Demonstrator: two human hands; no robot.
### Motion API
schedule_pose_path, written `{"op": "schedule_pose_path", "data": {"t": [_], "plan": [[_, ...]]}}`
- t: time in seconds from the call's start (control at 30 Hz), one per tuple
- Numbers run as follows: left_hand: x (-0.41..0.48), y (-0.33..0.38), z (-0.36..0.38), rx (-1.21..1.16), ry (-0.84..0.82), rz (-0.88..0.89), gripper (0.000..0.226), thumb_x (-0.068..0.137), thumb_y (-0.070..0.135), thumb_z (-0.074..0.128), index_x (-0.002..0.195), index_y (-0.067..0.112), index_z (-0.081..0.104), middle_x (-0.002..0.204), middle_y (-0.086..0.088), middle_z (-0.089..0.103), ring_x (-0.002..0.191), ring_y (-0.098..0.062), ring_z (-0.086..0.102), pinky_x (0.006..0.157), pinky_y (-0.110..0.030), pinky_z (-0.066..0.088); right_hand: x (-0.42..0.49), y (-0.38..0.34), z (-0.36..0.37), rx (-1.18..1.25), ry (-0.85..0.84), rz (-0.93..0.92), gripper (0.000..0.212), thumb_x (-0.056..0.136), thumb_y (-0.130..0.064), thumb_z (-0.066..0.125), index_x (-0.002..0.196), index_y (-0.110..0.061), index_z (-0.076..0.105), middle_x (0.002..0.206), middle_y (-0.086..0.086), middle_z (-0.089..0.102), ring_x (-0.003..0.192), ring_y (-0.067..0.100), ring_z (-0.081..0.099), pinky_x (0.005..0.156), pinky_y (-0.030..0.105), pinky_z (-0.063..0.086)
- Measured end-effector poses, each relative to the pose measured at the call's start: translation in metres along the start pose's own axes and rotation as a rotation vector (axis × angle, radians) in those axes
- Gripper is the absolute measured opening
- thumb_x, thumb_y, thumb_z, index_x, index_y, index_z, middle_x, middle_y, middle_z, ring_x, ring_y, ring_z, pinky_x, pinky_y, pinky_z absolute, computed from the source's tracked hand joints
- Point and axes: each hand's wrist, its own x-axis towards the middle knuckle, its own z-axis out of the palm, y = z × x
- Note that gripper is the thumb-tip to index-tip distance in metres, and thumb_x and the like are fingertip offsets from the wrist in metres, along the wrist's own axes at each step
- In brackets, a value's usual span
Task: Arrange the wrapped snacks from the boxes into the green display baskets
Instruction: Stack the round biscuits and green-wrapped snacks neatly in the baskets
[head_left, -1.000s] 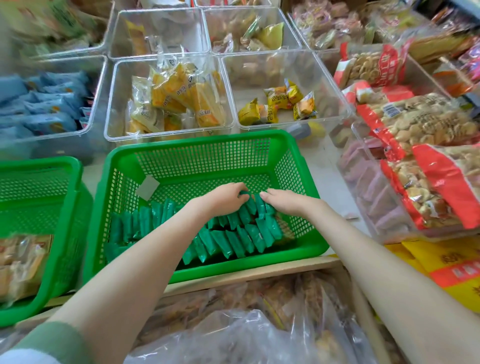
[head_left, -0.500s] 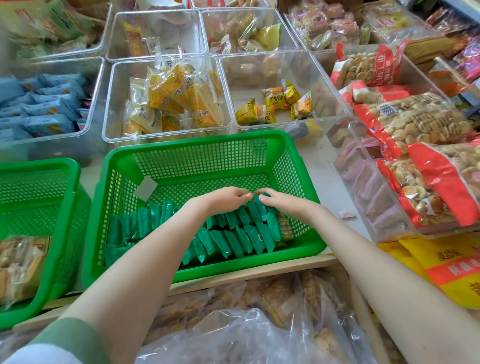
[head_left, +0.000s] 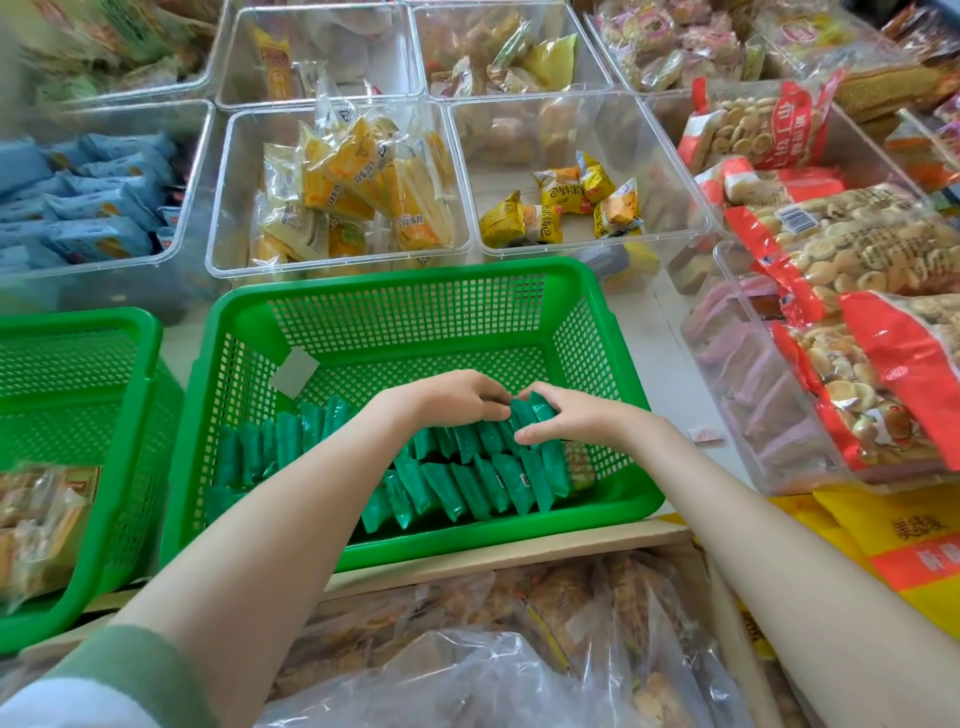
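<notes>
Centre stage, the big green basket (head_left: 415, 291) sits at the shelf edge, with a second green basket (head_left: 78, 322) just to its left and a clear bin (head_left: 337, 264) of yellow packets right behind. Inside the big one, green wrapped snacks (head_left: 467, 483) stand on edge in two rows along the near side, packed tight. Both hands are in there: the left hand (head_left: 457, 397) curls its fingers over the back row's tops, the right hand (head_left: 566, 418) pinches packet ends between thumb and fingers — hands nearly touching.
</notes>
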Motion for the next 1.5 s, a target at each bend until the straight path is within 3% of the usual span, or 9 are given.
{"op": "schedule_pose_path", "data": {"t": [0.13, 0.27, 0.4, 0.6, 0.77, 0.93, 1.07, 1.23, 1.5], "plan": [[-0.003, 0.000, 0.011, 0.153, 0.201, 0.050, 0.034, 0.097, 0.037, 0.051, 0.127, 0.021, 0.055, 0.128, 0.001, 0.060, 0.112, -0.019, 0.055, 0.087, -0.027, 0.040, 0.008, 0.002, -0.005, -0.080, -0.006, 0.023, 0.085, 0.079, -0.050, 0.069, 0.146, -0.017, 0.029, 0.147, 0.003, 0.041, 0.128, 0.019, 0.045, 0.095, 0.031, 0.038], [-0.017, -0.009, 0.030, 0.424, 0.410, 0.141, 0.048, 0.100, 0.044, 0.041, 0.139, 0.016, 0.041, 0.138, -0.004, 0.052, 0.122, -0.024, 0.051, 0.098, -0.035, 0.038, 0.013, 0.000, -0.008, -0.144, -0.025, 0.030, 0.077, 0.078, -0.049, 0.071, 0.140, -0.019, 0.036, 0.145, 0.002, 0.041, 0.124, 0.019, 0.044, 0.095, 0.032, 0.039], [-0.027, -0.017, 0.039, 0.551, 0.344, 0.200, 0.058, 0.101, 0.047, 0.031, 0.150, 0.017, 0.022, 0.150, -0.003, 0.037, 0.134, -0.023, 0.038, 0.109, -0.035, 0.028, 0.014, -0.006, -0.008, -0.119, -0.021, 0.014, 0.075, 0.080, -0.046, 0.071, 0.142, -0.025, 0.035, 0.148, 0.001, 0.037, 0.129, 0.018, 0.041, 0.098, 0.032, 0.038], [-0.024, -0.009, 0.028, 0.574, 0.207, 0.060, 0.063, 0.100, 0.052, 0.030, 0.151, 0.016, 0.019, 0.149, -0.008, 0.036, 0.135, -0.028, 0.035, 0.110, -0.040, 0.028, 0.006, -0.014, -0.006, -0.179, 0.030, -0.023, 0.100, 0.081, -0.049, 0.070, 0.154, -0.025, 0.004, 0.161, 0.004, 0.009, 0.145, 0.020, 0.018, 0.115, 0.036, 0.024], [-0.035, -0.002, 0.024, 0.476, 0.332, 0.022, 0.060, 0.101, 0.046, 0.034, 0.150, 0.013, 0.024, 0.150, -0.010, 0.035, 0.136, -0.028, 0.034, 0.111, -0.040, 0.026, -0.015, -0.024, -0.002, -0.280, 0.169, -0.110, 0.083, 0.089, -0.045, 0.061, 0.153, -0.021, 0.015, 0.160, 0.002, 0.015, 0.146, 0.015, 0.014, 0.119, 0.036, 0.016], [-0.067, 0.003, 0.018, 0.519, 0.336, 0.118, 0.062, 0.099, 0.046, 0.040, 0.150, 0.014, 0.024, 0.152, -0.007, 0.032, 0.138, -0.025, 0.032, 0.111, -0.036, 0.025, -0.044, -0.046, 0.007, -0.537, 0.387, -0.079, 0.073, 0.095, -0.035, 0.052, 0.153, -0.012, 0.013, 0.158, 0.009, 0.018, 0.145, 0.023, 0.014, 0.116, 0.034, 0.013], [-0.116, -0.008, 0.013, 0.451, 0.458, 0.162, 0.052, 0.101, 0.037, 0.041, 0.146, 0.013, 0.033, 0.147, -0.007, 0.040, 0.132, -0.025, 0.040, 0.108, -0.036, 0.032, -0.066, -0.088, 0.027, -0.553, 0.419, -0.082, 0.059, 0.096, -0.029, 0.049, 0.147, -0.008, 0.028, 0.150, 0.011, 0.031, 0.138, 0.026, 0.028, 0.112, 0.039, 0.027], [-0.203, -0.047, 0.018, 0.341, 0.702, 0.164, 0.042, 0.099, 0.025, 0.047, 0.138, 0.009, 0.045, 0.136, -0.010, 0.050, 0.122, -0.028, 0.048, 0.098, -0.035, 0.035, -0.089, -0.170, 0.082, -0.561, 0.504, -0.186, 0.056, 0.095, -0.029, 0.050, 0.145, -0.009, 0.034, 0.145, 0.011, 0.038, 0.135, 0.027, 0.036, 0.109, 0.039, 0.033], [-0.428, -0.173, 0.070, 0.223, 0.991, 0.099, 0.036, 0.086, 0.019, 0.048, 0.115, 0.003, 0.061, 0.111, -0.015, 0.063, 0.099, -0.037, 0.062, 0.082, -0.040, 0.051, -0.127, -0.328, 0.254, -0.535, 0.545, -0.391, 0.052, 0.091, -0.022, 0.055, 0.139, -0.006, 0.042, 0.136, 0.016, 0.047, 0.127, 0.032, 0.045, 0.104, 0.040, 0.038]]}}
